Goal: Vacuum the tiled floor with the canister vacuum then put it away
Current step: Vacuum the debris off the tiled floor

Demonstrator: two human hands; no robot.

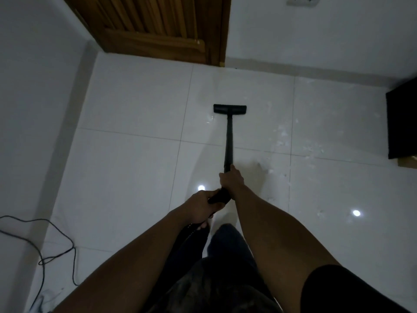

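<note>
A black vacuum wand (228, 141) reaches forward over the white tiled floor (135, 159), ending in a flat black floor head (230, 109) that rests on the tiles. My right hand (232, 179) grips the wand's lower end. Just behind it, my left hand (200, 205) grips the black curved handle (218, 197). The hose drops out of sight below my arms, and the canister is not visible. Pale crumbs and dust (300, 145) are scattered over the tiles to the right of the wand.
A wooden door (162, 26) stands ahead at the far wall. A white wall (29, 109) runs along the left, with a black power cord (54, 247) looping on the floor beside it. A dark cabinet (404, 123) stands at the right edge.
</note>
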